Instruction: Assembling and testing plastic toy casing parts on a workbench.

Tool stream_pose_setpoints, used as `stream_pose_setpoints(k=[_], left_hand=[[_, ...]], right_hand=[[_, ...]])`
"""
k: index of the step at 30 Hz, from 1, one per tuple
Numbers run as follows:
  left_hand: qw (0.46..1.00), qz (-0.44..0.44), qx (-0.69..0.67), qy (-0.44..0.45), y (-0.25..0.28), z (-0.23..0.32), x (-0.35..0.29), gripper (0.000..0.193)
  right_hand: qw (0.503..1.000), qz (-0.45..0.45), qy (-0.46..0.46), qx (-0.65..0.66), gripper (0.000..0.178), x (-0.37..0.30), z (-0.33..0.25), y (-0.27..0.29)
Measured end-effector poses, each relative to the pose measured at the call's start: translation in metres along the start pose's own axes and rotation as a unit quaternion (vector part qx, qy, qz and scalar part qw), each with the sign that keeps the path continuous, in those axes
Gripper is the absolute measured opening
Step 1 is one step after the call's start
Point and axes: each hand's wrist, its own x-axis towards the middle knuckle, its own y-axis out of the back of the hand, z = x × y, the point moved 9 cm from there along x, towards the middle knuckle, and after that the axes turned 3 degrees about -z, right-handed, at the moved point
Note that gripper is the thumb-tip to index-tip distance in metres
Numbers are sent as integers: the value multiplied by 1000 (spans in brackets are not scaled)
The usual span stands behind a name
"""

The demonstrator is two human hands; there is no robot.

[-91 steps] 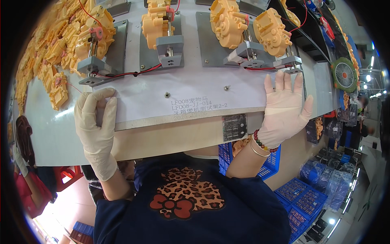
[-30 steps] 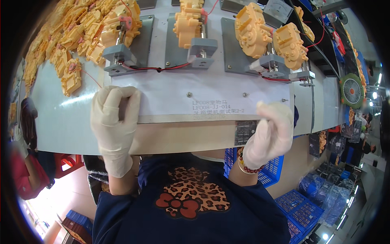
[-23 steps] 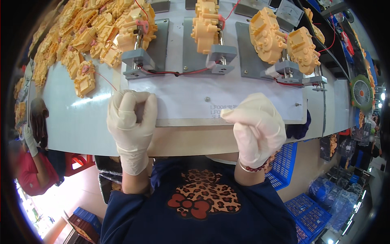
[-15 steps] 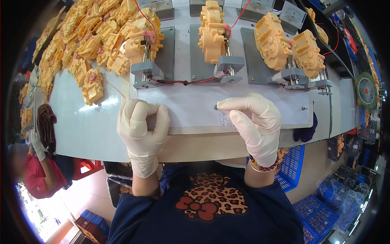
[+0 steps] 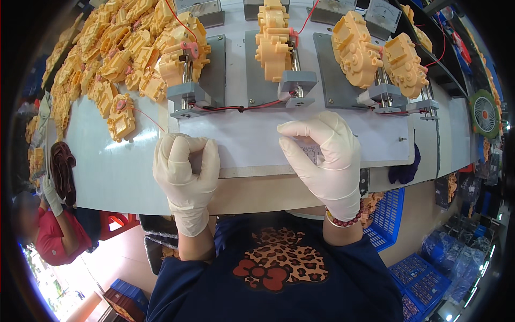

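Note:
My left hand point(image 5: 185, 174), in a white glove, rests at the board's front left edge. Its fingers are curled in and their tips are hidden, so what they hold, if anything, does not show. My right hand point(image 5: 330, 161), gloved too, hovers above the white board point(image 5: 241, 145) with forefinger and thumb apart and nothing seen between them. Beyond the hands, a yellow plastic gear housing point(image 5: 273, 48) sits on a grey test fixture point(image 5: 299, 80). Another housing point(image 5: 179, 61) sits on the left fixture point(image 5: 188, 96), and two more point(image 5: 354, 51) on the right.
Yellow housings point(image 5: 115, 59) lie heaped at the far left; a single one point(image 5: 122, 118) with a red wire lies nearer. Meters point(image 5: 383, 19) stand behind the fixtures. A small screw-like metal piece point(image 5: 402, 139) is on the board's right side. A green fan point(image 5: 484, 114) stands far right.
My right forefinger and thumb have spread apart, and the hand has moved slightly away from me. The small metal piece by its fingertip no longer shows there. My left hand stays curled.

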Motion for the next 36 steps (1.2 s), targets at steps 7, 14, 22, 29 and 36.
stream_pose_setpoints(k=[7, 14, 22, 29, 36], left_hand=[[994, -60, -77, 51, 3, -10, 2, 15], [988, -83, -94, 88, 0, -21, 4, 15], [986, -94, -108, 86, -2, -22, 6, 20], [985, -97, -111, 90, -2, -20, 5, 24], [997, -61, -14, 35, 0, -1, 8, 20]], right_hand=[[1000, 9, 6, -15, 17, -1, -1, -1], [1000, 10, 9, -14, 17, -3, -1, 0], [999, 21, 23, -26, 16, -1, -3, 1], [1000, 13, 13, -23, 16, -1, -3, -1], [1000, 24, 8, -14, 18, -1, -4, 1]])
